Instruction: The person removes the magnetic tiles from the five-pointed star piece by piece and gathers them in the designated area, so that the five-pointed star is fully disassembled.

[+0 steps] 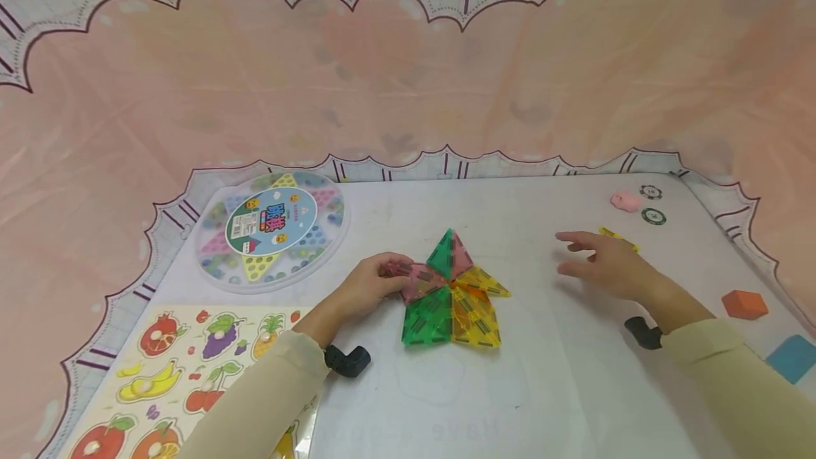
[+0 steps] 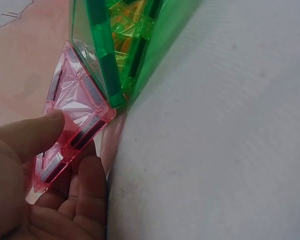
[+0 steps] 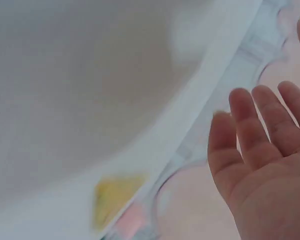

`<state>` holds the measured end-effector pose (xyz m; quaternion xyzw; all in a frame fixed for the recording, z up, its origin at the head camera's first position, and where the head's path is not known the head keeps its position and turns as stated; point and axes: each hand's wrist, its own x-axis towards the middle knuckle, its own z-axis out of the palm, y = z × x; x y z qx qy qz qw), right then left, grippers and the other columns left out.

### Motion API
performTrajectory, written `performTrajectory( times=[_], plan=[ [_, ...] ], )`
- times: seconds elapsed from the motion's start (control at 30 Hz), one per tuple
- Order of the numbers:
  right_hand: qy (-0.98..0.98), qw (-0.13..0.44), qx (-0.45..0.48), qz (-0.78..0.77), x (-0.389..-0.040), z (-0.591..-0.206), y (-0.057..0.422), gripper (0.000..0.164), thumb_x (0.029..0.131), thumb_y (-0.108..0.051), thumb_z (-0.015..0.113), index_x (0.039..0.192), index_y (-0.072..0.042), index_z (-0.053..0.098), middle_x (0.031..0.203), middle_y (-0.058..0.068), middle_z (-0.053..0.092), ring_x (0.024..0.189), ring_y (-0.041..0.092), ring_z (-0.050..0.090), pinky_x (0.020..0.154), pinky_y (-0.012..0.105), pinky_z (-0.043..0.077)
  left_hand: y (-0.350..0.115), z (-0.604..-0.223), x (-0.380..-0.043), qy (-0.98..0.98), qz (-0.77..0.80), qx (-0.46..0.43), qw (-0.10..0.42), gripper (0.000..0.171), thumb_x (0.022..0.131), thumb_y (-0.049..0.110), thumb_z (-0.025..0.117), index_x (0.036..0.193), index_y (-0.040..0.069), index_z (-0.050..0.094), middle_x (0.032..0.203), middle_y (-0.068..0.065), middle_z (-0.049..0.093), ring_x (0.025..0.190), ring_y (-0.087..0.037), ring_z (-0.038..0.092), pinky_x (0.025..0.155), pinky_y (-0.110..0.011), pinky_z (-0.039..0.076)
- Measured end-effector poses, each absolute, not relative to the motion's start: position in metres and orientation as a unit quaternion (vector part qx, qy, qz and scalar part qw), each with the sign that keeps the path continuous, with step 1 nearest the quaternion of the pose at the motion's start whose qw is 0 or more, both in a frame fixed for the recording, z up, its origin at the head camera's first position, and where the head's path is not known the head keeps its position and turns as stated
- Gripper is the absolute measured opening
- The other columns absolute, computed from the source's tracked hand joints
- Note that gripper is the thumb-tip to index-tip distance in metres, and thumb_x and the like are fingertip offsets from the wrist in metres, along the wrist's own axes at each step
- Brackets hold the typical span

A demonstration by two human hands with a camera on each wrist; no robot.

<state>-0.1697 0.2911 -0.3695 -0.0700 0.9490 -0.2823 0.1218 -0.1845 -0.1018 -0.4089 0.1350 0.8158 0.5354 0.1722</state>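
On the white tabletop stands a star-like cluster of translucent magnetic tiles, with a green tile (image 1: pixel 427 319), a yellow tile (image 1: pixel 477 321) and more green, pink and yellow triangles meeting at its middle. My left hand (image 1: pixel 376 282) pinches a pink triangular tile (image 2: pixel 72 107) on the cluster's left side. In the left wrist view the thumb lies on its face and the fingers are behind it; its corner touches a green tile (image 2: pixel 105 50). My right hand (image 1: pixel 608 265) is held above the table with fingers extended and nothing in it. Partly behind it lies a yellow tile (image 1: pixel 617 238).
A round Chinese checkers box (image 1: pixel 331 246) lies at the back left, above a fruit puzzle board (image 1: pixel 191 367). Toward the right are a pink pig figure (image 1: pixel 626 201), two poker chips (image 1: pixel 653 216), an orange block (image 1: pixel 744 304) and a blue block (image 1: pixel 792 358).
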Motion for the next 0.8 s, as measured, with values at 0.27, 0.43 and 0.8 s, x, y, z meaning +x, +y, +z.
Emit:
performTrajectory(
  times=[0.27,0.43,0.8],
  plan=[
    [0.918,0.161,-0.134,-0.336,-0.169,-0.377,0.234,0.061,0.078,-0.039,0.067,0.132,-0.02,0.044,0.123,0.007,0.052,0.108,0.027,0.049,0.085,0.042,0.043,-0.102,-0.407,-0.184,0.813,0.539,0.133,0.177,0.029,0.083,0.011,0.062,0.112,0.011,0.057,0.092,-0.006,0.06,0.076,-0.019,0.059,0.07,-0.03,0.048],
    [0.912,0.174,-0.148,-0.341,-0.175,-0.383,0.208,0.059,0.077,-0.035,0.069,0.13,-0.02,0.047,0.123,0.002,0.052,0.107,0.023,0.05,0.085,0.04,0.043,-0.102,-0.408,-0.184,0.814,0.537,0.131,0.179,0.029,0.084,0.013,0.062,0.112,0.012,0.057,0.092,-0.005,0.06,0.077,-0.02,0.058,0.071,-0.03,0.048],
    [0.909,0.204,-0.16,-0.327,-0.184,-0.388,0.183,0.054,0.076,-0.038,0.069,0.125,-0.025,0.05,0.115,-0.006,0.054,0.104,0.018,0.048,0.087,0.042,0.04,-0.103,-0.409,-0.185,0.821,0.526,0.14,0.174,0.03,0.083,0.02,0.064,0.112,0.014,0.058,0.092,-0.004,0.06,0.08,-0.018,0.056,0.072,-0.03,0.047]
  ],
)
